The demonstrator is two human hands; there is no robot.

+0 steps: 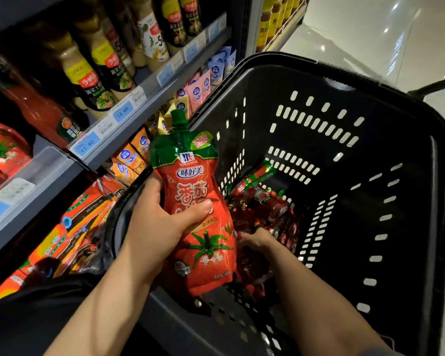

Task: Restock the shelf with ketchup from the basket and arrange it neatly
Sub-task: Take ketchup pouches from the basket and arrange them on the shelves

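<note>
My left hand (162, 222) grips a red ketchup pouch (203, 242) with a green top and cap, held upright over the near-left rim of the black basket (370, 129). My right hand (254, 240) reaches down into the basket among several more red ketchup packs (270, 204) at its bottom; its fingers are hidden behind the held pouch, so I cannot tell whether it holds anything. On the left stands the shelf (129, 124) with price tags.
Dressing bottles (98, 73) fill the upper shelf. Red tomato pouches (3, 150) sit at the far left. Orange and red packs (82, 222) lie on the lower shelf. Small sachets (198, 91) hang behind the basket. Glossy floor (370, 34) stretches to the upper right.
</note>
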